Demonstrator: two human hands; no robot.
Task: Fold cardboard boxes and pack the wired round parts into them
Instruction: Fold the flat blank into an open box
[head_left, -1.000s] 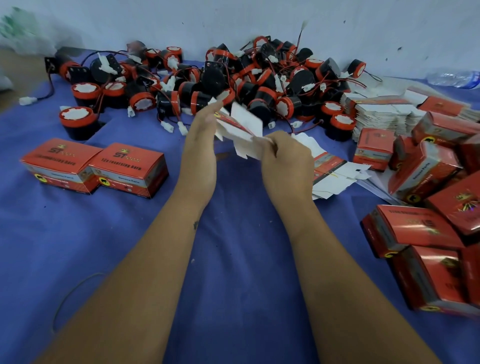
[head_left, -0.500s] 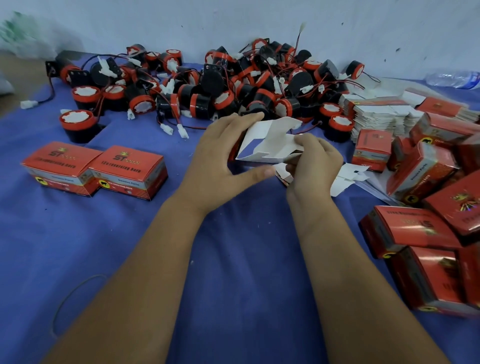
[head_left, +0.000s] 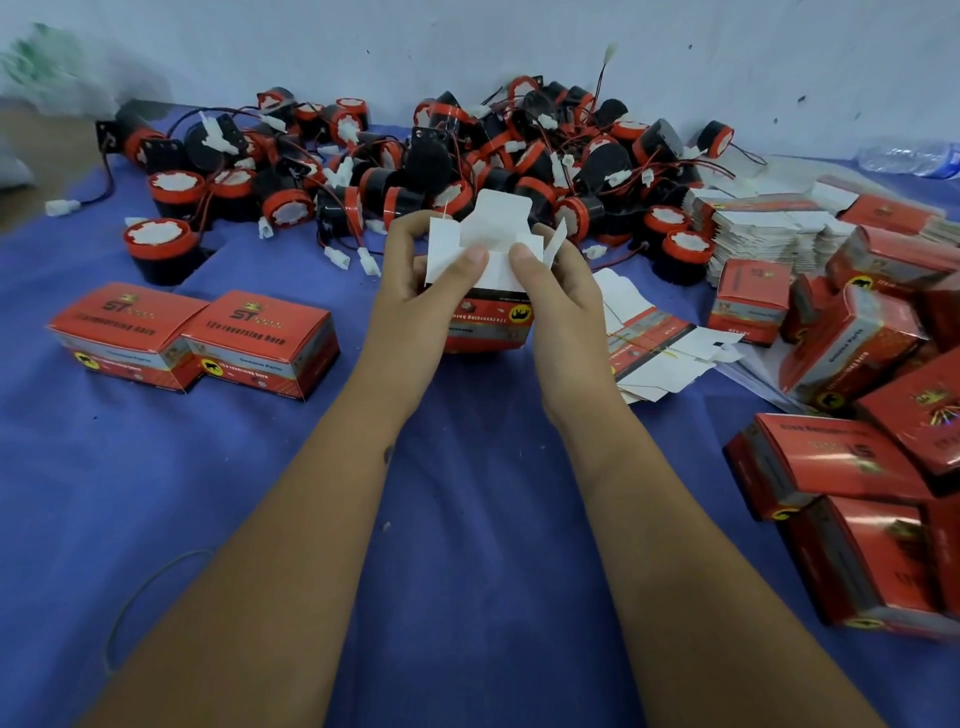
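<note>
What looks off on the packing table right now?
Nothing damaged. The finished boxes on the right lie tumbled at angles, unlike the two squared boxes on the left. The wired parts sit in a tangled heap.

Two closed red boxes (head_left: 192, 338) at left. One part-folded box (head_left: 485, 312) held in two hands. Roughly ten folded boxes (head_left: 852, 457) piled at right. Wired round parts (head_left: 467, 166): several dozen, heap too tangled to count. One stack of flat blanks (head_left: 763, 234).
</note>
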